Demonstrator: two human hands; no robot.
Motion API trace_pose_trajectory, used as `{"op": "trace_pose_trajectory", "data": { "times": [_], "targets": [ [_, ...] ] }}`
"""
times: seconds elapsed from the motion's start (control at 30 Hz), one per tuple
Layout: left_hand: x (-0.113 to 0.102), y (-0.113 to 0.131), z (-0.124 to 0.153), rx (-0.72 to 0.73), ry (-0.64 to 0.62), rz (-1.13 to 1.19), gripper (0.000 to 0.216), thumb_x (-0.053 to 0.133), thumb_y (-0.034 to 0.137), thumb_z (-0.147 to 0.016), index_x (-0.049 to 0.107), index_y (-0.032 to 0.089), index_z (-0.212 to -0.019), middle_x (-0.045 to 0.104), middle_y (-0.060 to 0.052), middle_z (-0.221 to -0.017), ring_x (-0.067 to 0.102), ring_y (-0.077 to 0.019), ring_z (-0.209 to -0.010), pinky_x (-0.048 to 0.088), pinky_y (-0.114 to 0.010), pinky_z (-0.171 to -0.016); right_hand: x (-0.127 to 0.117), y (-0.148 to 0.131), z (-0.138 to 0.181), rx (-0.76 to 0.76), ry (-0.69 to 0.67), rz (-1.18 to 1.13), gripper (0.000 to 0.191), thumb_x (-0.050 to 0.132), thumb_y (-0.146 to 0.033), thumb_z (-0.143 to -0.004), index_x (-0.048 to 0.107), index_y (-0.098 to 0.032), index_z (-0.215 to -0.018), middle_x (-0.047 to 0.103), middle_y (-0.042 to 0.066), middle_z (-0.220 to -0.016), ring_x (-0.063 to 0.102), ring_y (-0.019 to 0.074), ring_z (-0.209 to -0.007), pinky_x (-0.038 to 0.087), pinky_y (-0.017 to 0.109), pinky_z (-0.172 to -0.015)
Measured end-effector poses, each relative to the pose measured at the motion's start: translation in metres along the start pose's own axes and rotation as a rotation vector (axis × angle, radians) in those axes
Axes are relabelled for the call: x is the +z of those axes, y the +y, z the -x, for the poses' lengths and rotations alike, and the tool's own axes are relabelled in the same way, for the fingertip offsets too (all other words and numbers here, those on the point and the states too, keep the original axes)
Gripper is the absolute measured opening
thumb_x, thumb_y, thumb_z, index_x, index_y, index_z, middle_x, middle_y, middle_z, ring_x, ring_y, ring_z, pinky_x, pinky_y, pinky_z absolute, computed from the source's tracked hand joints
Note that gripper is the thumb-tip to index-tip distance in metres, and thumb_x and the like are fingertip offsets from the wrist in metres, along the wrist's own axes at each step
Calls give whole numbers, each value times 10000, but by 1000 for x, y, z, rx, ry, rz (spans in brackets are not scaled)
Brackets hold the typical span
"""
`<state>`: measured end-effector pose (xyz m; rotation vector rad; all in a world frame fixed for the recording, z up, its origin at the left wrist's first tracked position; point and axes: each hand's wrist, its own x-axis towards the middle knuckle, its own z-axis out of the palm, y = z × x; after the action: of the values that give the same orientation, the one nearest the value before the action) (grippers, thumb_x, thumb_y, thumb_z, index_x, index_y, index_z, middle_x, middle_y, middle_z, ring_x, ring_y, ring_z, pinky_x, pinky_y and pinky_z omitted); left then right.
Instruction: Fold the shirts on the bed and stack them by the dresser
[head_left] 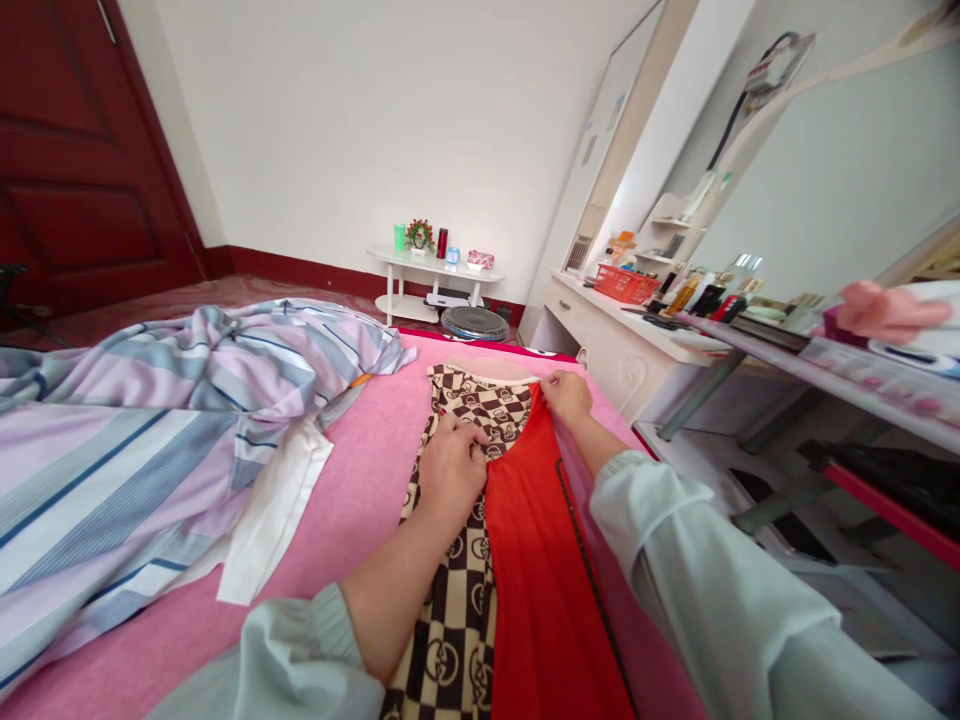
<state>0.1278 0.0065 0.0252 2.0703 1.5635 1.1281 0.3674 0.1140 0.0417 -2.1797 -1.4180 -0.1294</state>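
We find the left hand (pixel 450 465) pressed flat, fingers together, on the brown checkered garment (pixel 450 640), which lies lengthwise beneath it on the pink bedsheet (pixel 352 500), while the right hand (pixel 566 393) pinches the garment's far edge where the red fabric (pixel 536 570) overlaps it. We note a striped quilt (pixel 135 430) bunched to the left, a white dressing table (pixel 637 340) to the right, and a low white stand (pixel 431 270) against the far wall beside a dark red door (pixel 75 150).

Item count: two hands (left grip (pixel 450 468), right grip (pixel 567 394)); one checkered garment (pixel 450 620) under the left grip; one red garment (pixel 540 580) between both; one striped sheet (pixel 135 450) left.
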Motion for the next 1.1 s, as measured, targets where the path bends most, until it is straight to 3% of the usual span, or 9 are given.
{"op": "trace_pose_trajectory", "data": {
  "times": [0.27,0.4,0.53,0.63,0.73,0.8,0.9,1.0,1.1],
  "targets": [
    [-2,6,5,144,6,-239,274,528,99,-747,699,255,-892,504,-22,-1301,355,-262,-1256,355,-413,-973,10,-4,29,-99,-21,5,256,433,-157,-816,646,-213,-947,691,37,-972,618,170,-917,455,251,-772],
    [3,4,7,140,-67,-284,370,499,163,-787,629,257,-1121,529,-53,-1293,341,-275,-1283,278,-466,-1045,7,-6,43,-314,-106,207,296,383,-242,-898,611,-217,-1085,605,88,-1189,535,240,-1087,445,353,-858],
    [6,3,8,83,-117,-322,472,476,235,-821,515,263,-1291,459,-68,-1389,337,-290,-1297,233,-496,-1069,1,-10,50,-306,-145,322,365,357,-317,-929,539,-217,-1229,492,117,-1354,480,286,-1173,419,451,-913],
    [6,4,8,75,-135,-341,480,467,255,-827,502,260,-1306,445,-69,-1408,330,-291,-1307,221,-495,-1077,0,-7,57,-455,-142,279,425,319,-325,-948,453,-248,-1344,376,69,-1470,342,264,-1324,336,454,-1024],
    [5,5,8,74,-137,-357,468,469,255,-824,519,254,-1290,436,-72,-1419,333,-287,-1307,224,-488,-1077,-3,-2,61,-555,-324,221,457,284,-329,-964,366,-296,-1412,350,17,-1494,319,220,-1354,325,416,-1048],
    [4,5,8,83,-128,-355,455,469,243,-823,533,246,-1273,441,-78,-1415,341,-285,-1300,231,-484,-1075,-8,-5,61,-529,-332,187,430,362,-295,-936,457,-278,-1355,452,32,-1425,416,220,-1287,350,388,-1030],
    [4,6,10,105,-113,-330,433,480,229,-819,560,216,-1244,462,-105,-1391,354,-292,-1290,238,-487,-1069,-15,-26,56,-535,-193,50,330,459,-157,-848,646,-214,-1114,625,57,-1203,534,196,-1143,373,326,-1007],
    [4,5,10,118,-96,-294,429,501,229,-809,577,194,-1230,471,-126,-1375,360,-300,-1284,238,-494,-1070,-12,-62,48,-605,-137,-133,274,498,-99,-792,701,-184,-953,632,70,-1159,547,182,-1111,376,301,-1009],
    [3,3,7,83,-75,-237,428,521,206,-789,605,220,-1209,504,-99,-1345,373,-281,-1278,255,-471,-1073,1,-103,41,-692,-195,-221,238,538,-104,-773,716,-184,-910,602,72,-1209,530,188,-1140,368,319,-1020]
  ]
}}
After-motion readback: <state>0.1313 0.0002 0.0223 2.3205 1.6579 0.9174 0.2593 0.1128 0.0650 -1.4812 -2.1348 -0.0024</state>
